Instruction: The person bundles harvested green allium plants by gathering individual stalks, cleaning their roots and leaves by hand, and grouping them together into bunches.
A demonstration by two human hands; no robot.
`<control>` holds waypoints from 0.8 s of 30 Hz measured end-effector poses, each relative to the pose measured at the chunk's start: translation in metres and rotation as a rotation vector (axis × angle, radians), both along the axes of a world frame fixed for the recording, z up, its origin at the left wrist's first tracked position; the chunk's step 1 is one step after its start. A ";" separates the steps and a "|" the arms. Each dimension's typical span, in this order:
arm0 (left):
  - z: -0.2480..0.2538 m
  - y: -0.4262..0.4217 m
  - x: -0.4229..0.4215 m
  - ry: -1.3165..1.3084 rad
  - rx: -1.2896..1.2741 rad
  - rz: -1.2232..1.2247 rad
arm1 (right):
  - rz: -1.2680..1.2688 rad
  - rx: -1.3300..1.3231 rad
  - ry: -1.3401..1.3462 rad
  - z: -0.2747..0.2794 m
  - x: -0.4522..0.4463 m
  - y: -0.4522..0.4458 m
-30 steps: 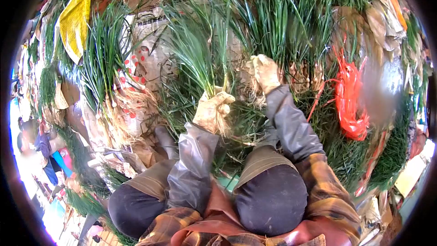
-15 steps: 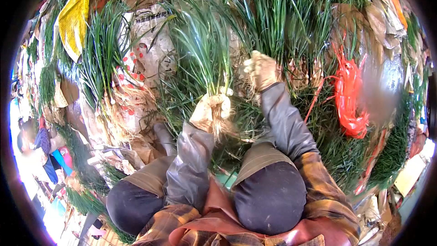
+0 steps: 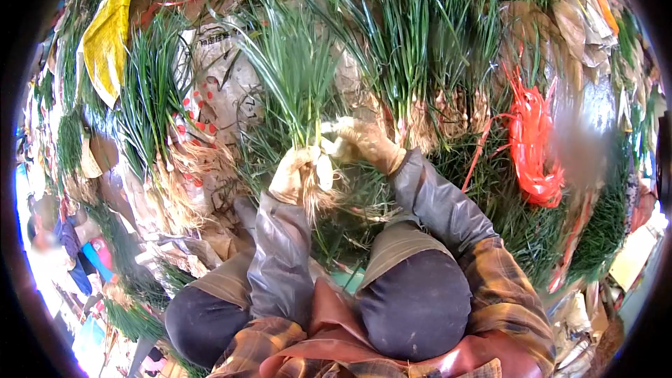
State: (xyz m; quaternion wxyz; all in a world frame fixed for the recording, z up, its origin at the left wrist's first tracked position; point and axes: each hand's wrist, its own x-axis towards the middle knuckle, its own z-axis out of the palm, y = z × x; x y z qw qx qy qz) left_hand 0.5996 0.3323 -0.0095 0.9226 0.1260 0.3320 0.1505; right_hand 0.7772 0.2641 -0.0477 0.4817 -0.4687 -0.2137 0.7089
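- Two gloved hands meet near the middle of my view, raised in front of the knees (image 3: 416,308).
- My left hand (image 3: 288,176) has its fingers curled around the lower stems of a bunch of green onions (image 3: 301,98); the leaves point up and away from me, and pale roots (image 3: 320,197) hang below the grip.
- My right hand (image 3: 376,145) reaches across from the right, its fingertips at the white stems of that bunch; they are blurred, so I cannot tell whether they pinch anything.
- Loose green leaves (image 3: 266,154) lie around and below the hands.
- Behind the held bunch I see a pale printed sack (image 3: 241,73).
- To the left, I see another bunch of onions (image 3: 148,91), its roots toward me, beside a red-dotted bag (image 3: 203,126).
- To the right of the sack, a row of onions (image 3: 420,42) lies with its roots toward me.
- Farther right I see a hank of red plastic string (image 3: 533,150).
- At far upper left hangs a yellow cloth (image 3: 105,45).
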 end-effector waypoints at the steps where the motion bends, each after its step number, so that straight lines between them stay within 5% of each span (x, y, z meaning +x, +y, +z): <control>1: -0.002 -0.003 -0.001 0.022 -0.052 -0.027 | -0.164 0.045 0.365 -0.009 -0.011 -0.002; 2: -0.003 -0.005 0.002 0.039 -0.102 -0.058 | -0.252 -0.066 0.450 -0.007 -0.010 0.006; 3: 0.003 -0.011 0.010 0.044 -0.126 -0.012 | -0.193 0.219 -0.044 -0.019 -0.010 0.008; 6: -0.028 -0.029 0.007 0.183 -0.196 0.041 | -0.184 -0.110 0.202 -0.025 -0.015 0.012; 8: -0.014 -0.020 0.003 0.004 -0.140 -0.099 | -0.256 0.313 -1.468 -0.027 -0.014 0.017; 10: -0.011 -0.018 0.004 -0.143 -0.205 -0.024 | 0.008 -0.424 -1.038 -0.027 0.007 0.018; 13: -0.001 -0.013 0.013 -0.265 -0.076 0.128 | 0.185 -0.040 -1.326 -0.047 0.008 -0.004; 16: -0.014 -0.010 0.015 -0.165 -0.006 0.092 | 0.284 -0.537 -1.404 -0.024 0.034 0.012; 17: -0.019 -0.015 0.021 -0.061 -0.031 0.127 | 0.387 -0.365 -1.734 -0.030 0.044 0.010; 18: -0.024 -0.021 0.026 0.047 -0.053 0.159 | 0.260 -0.149 -1.742 -0.050 0.046 -0.001; 20: -0.005 -0.017 0.037 0.226 -0.077 0.178 | 0.312 -0.600 -1.230 -0.028 0.032 0.022; 22: -0.023 -0.017 0.036 0.398 0.099 0.172 | 0.240 0.012 -1.710 -0.025 0.011 -0.001; 23: -0.028 -0.017 0.036 0.253 0.088 0.204 | 0.565 0.016 -1.789 0.032 0.001 0.008; 24: -0.037 -0.015 0.031 0.281 0.113 0.188 | 0.181 0.367 -1.545 0.022 -0.007 -0.005</control>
